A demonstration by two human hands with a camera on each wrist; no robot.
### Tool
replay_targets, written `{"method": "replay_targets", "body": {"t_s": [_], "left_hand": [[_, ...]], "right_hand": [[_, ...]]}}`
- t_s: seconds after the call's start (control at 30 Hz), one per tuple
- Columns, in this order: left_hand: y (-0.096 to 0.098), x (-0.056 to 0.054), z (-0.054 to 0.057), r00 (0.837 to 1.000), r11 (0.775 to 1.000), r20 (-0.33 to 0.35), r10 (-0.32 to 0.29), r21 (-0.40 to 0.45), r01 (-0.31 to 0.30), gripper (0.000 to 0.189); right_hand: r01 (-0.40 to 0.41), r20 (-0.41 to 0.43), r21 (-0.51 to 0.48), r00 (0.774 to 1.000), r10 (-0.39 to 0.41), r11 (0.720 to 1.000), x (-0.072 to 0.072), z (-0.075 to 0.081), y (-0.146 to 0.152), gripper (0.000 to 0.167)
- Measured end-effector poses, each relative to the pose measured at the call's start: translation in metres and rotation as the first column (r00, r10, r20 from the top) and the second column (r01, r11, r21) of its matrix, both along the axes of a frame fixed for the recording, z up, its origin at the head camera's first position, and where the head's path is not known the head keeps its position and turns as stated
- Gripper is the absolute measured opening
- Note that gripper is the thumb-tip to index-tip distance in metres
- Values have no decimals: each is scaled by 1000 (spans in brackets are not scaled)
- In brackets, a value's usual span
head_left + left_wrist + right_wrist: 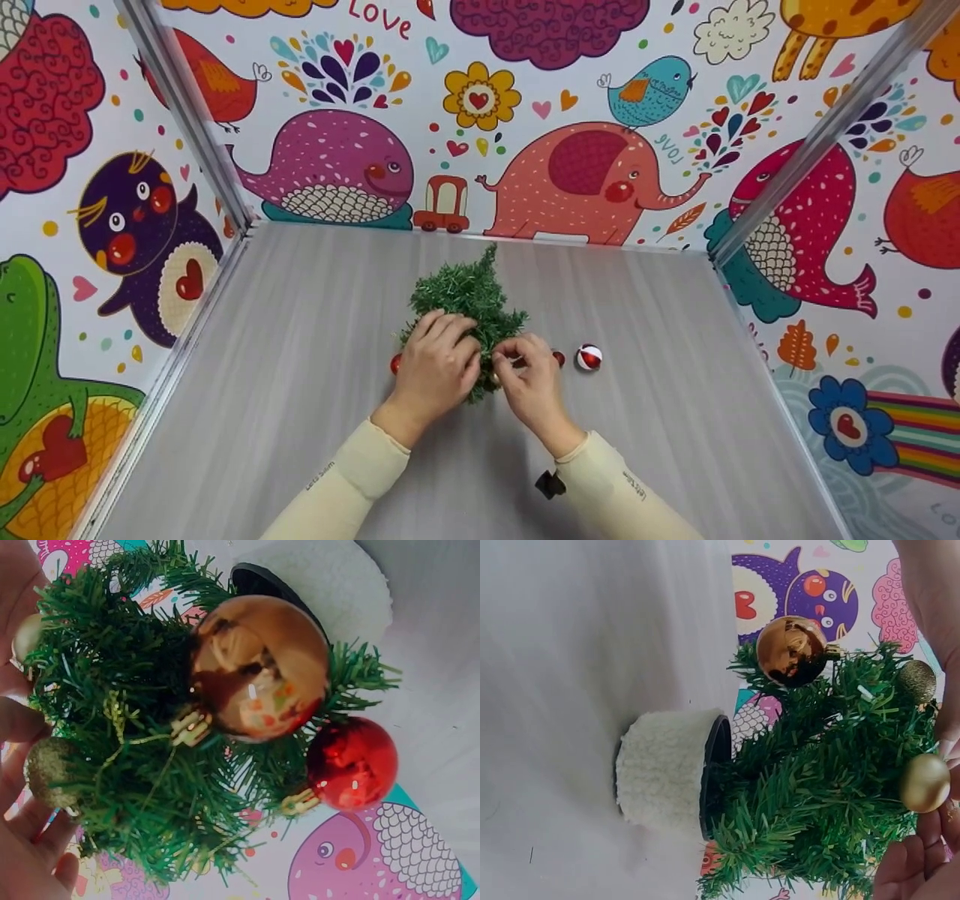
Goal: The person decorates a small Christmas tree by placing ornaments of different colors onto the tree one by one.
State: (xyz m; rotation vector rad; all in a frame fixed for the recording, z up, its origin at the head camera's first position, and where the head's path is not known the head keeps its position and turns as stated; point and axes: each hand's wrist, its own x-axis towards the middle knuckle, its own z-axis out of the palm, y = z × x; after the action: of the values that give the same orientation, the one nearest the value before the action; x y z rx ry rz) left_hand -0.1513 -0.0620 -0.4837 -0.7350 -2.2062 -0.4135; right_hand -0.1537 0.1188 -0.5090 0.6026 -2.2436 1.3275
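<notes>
A small green artificial Christmas tree (461,289) stands between the hands, its white fleecy pot (664,769) showing in the right wrist view. My left hand (442,356) holds the tree's branches from the left, fingers bent over them. A glittery gold bauble (52,772) lies against its fingers. On the tree's near right side, my right hand (536,382) pinches with thumb and forefinger at a matte gold bauble (925,783); the exact grip is partly hidden. A shiny copper bauble (259,667) and a red bauble (352,765) hang lower on the tree.
A red-and-white ball (589,358) lies on the grey table (637,450), right of the tree. Beside it, a dark red ball (559,358) shows partly behind the right hand. Printed panels (322,172) with metal edges enclose the table at the back and sides.
</notes>
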Motion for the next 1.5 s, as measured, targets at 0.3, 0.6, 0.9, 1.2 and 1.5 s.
{"method": "replay_targets", "body": {"t_s": [0.3, 0.6, 0.9, 1.2, 1.5], "left_hand": [[2, -2, 0, 1000, 1000, -1, 17, 6, -17, 7], [1, -1, 1, 999, 996, -20, 29, -86, -31, 6], [0, -1, 0, 1000, 996, 11, -3, -90, 4, 7], [-1, 1, 2, 999, 997, 35, -1, -75, 4, 7], [-3, 2, 0, 998, 999, 51, -24, -40, 26, 10]], "right_hand": [[71, -12, 64, 997, -70, 995, -2, 2, 0, 12], [41, 202, 132, 977, -67, 990, 0, 9, 2, 13], [-19, 200, 188, 980, -19, 982, -1, 12, 9, 11], [26, 79, 242, 996, -46, 970, -1, 8, 9, 8], [13, 40, 188, 999, -21, 982, 1, 6, 10, 10]]}}
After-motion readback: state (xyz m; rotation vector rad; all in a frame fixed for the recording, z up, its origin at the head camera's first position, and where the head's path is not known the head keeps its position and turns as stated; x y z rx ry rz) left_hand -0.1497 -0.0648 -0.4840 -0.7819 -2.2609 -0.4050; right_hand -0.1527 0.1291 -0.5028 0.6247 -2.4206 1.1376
